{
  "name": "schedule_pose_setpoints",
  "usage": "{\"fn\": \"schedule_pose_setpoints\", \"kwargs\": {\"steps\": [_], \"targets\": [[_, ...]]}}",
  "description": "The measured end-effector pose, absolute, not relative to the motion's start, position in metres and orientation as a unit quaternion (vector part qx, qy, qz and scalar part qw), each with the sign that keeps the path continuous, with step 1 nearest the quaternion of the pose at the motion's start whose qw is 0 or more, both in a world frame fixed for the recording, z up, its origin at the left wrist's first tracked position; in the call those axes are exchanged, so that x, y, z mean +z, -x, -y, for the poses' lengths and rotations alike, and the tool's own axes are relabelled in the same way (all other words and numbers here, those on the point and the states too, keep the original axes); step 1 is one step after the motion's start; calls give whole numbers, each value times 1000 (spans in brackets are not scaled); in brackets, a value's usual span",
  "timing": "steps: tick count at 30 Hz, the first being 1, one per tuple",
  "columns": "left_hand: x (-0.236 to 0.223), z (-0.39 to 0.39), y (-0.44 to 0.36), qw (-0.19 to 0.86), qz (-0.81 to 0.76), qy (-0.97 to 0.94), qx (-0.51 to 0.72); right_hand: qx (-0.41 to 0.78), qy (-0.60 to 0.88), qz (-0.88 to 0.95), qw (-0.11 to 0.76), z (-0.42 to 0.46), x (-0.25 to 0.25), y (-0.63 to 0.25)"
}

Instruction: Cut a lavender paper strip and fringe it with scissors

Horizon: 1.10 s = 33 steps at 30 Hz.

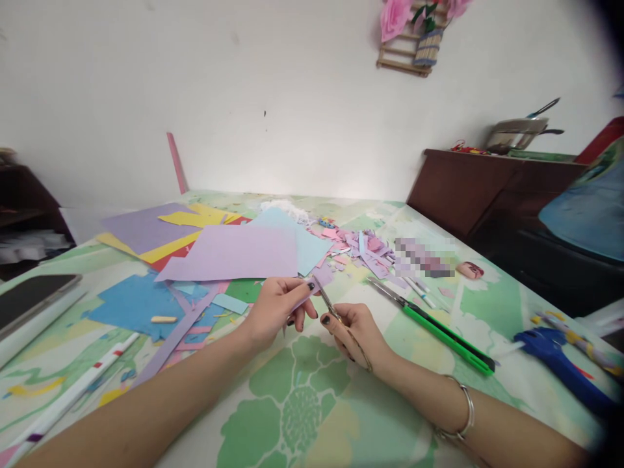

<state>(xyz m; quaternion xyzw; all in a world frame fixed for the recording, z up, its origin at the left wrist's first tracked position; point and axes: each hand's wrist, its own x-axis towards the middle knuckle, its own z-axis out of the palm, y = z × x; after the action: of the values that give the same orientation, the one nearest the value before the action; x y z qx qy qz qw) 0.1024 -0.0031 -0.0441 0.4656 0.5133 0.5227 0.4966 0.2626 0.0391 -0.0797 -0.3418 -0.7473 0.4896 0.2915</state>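
My left hand (pixel 280 309) pinches a small piece of lilac paper (pixel 316 283) between thumb and fingers. In my right hand (pixel 359 333) is a pair of scissors (pixel 324 296), its handles around the fingers. The blades point up and left, right at the paper in my left hand. Whether they are apart or together I cannot tell. Just beyond my left hand lies a large lilac sheet (pixel 244 253), partly over a light blue sheet (pixel 314 252). A green utility knife (pixel 448 341) lies to the right of my right hand.
Paper scraps (pixel 370 253) are heaped beyond my hands. Blue paper (pixel 131 305) and a purple sheet (pixel 146 227) lie on the left, near a phone (pixel 36 299). A blue glue gun (pixel 560 370) is at the right edge. The floral tablecloth (pixel 287 416) shows in front.
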Motion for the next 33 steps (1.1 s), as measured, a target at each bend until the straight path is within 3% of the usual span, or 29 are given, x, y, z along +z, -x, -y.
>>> {"fn": "schedule_pose_setpoints", "kwargs": {"steps": [10, 33], "targets": [[-43, 3, -102, 497, -510, -467, 524, 541, 294, 731, 294, -38, -85, -267], [-44, 3, -103, 481, -525, -480, 512, 501, 336, 741, 295, -38, -81, -265]]}}
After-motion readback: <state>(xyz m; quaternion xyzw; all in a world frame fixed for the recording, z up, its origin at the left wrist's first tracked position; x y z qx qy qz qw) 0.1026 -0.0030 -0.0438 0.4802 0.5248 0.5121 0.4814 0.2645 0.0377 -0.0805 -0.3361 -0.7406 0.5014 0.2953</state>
